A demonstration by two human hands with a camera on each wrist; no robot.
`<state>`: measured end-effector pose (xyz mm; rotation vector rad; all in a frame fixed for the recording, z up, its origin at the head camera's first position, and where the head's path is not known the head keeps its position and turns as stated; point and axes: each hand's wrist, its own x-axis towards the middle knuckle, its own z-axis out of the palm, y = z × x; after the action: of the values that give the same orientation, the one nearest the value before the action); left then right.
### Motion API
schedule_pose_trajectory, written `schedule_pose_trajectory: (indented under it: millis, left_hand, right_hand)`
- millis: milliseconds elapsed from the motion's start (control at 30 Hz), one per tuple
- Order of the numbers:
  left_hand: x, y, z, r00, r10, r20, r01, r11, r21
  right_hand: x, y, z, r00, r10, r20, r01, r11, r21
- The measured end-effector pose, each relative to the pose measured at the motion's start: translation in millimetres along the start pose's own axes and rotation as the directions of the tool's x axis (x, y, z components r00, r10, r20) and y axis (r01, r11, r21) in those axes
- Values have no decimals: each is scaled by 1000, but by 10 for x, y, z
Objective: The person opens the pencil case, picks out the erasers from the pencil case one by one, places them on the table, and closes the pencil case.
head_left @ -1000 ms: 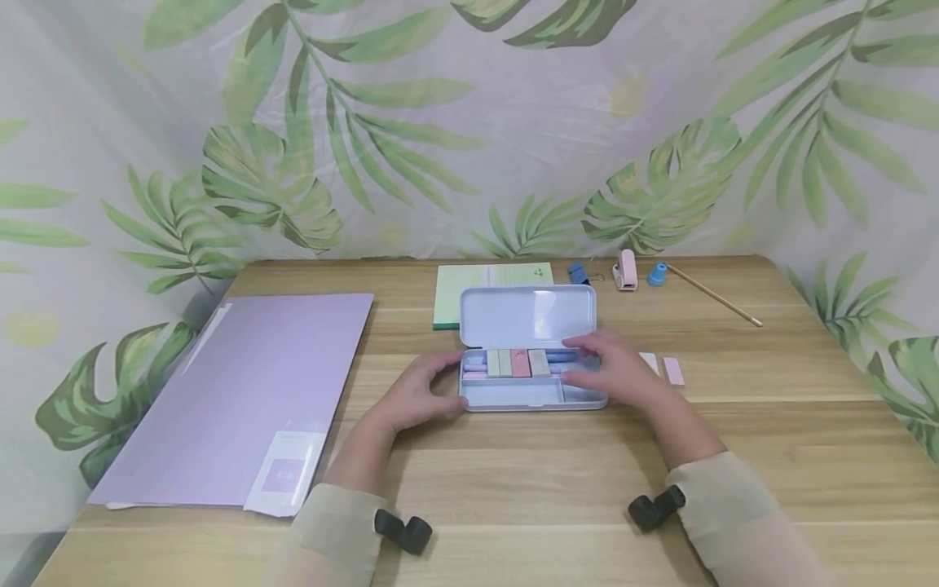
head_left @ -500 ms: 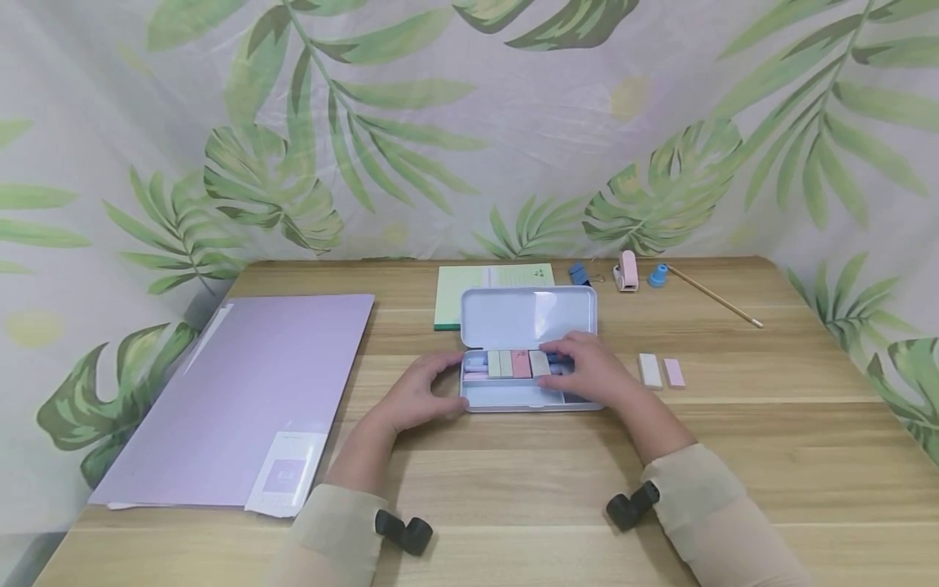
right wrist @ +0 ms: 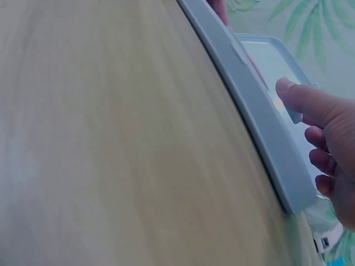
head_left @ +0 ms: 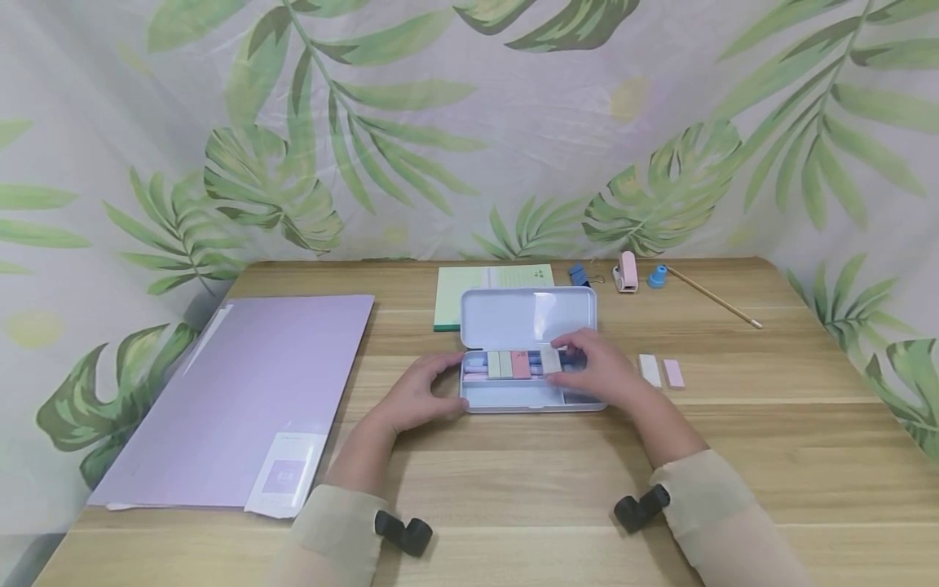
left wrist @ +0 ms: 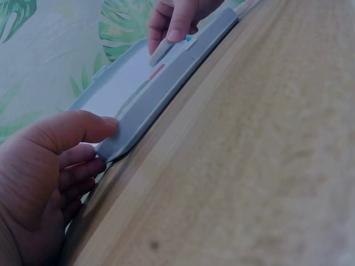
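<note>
Green notepad [head_left: 484, 275], with leaf-print cloth [head_left: 411, 175] behind it. Left of the notepad: purple folder [head_left: 249, 383]. Right of the notepad, in order: blue clip [head_left: 579, 275], pink stapler [head_left: 627, 270] (apparently), blue cone [head_left: 657, 277], stick [head_left: 719, 300].

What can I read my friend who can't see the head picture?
A person's right hand pinches a whitish block over the pens in an open pale blue pencil case, while the left hand holds the case's left end. A purple folder lies to the left on the wooden table, and a green notepad lies behind the case.
</note>
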<state>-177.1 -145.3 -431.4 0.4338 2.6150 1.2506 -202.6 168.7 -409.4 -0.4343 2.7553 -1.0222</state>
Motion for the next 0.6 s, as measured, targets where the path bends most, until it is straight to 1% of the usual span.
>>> schedule_pose_trajectory:
  millis: [233,467,600]
  left_hand:
    - [-3,14,0,1000,-12,4,12,1000,-3]
    - [-2,14,-1,1000,-21,7,21,1000,-4]
    - [4,13,-1,1000,-19,9,18,1000,2]
  right_hand:
    - [-216,154,-282,995,94,-24,-94,996,11]
    - [-454,453,-588,981,175,-82,-172,984,40]
    - [-585,637,-734,971,208,-116,-207,978,22]
